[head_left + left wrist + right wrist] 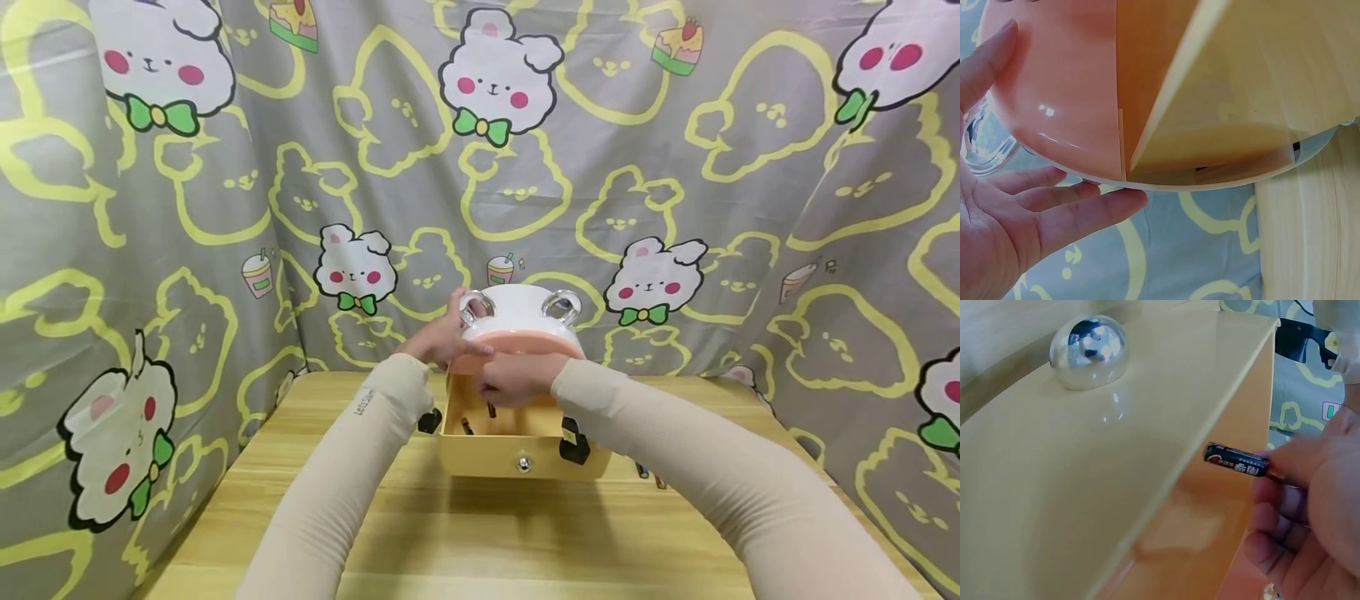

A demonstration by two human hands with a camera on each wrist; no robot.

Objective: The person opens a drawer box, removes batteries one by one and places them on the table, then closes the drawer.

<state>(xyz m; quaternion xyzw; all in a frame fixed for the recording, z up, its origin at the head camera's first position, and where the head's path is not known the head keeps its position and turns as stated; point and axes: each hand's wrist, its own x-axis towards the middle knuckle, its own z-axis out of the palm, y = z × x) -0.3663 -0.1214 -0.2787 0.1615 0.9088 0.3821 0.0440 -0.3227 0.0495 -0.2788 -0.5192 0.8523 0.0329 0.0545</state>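
Note:
A pink-and-white storage box (517,308) with two shiny ear-like loops has its yellow drawer (487,457) pulled out. My left hand (442,333) holds the box's left side. Its thumb lies on the pink front (1060,106), and its fingers reach along the white rim. Over the drawer, my right hand (521,377) pinches a small black battery (1235,459) between thumb and fingers, one end pointing out. Another battery (467,426) lies inside the drawer near its left wall.
The box stands on a wooden table (300,492). To the right of the drawer lie two more batteries (642,471), partly hidden by the right forearm. A silver knob (524,464) sticks out from the drawer front. Behind hangs a grey patterned curtain (420,192).

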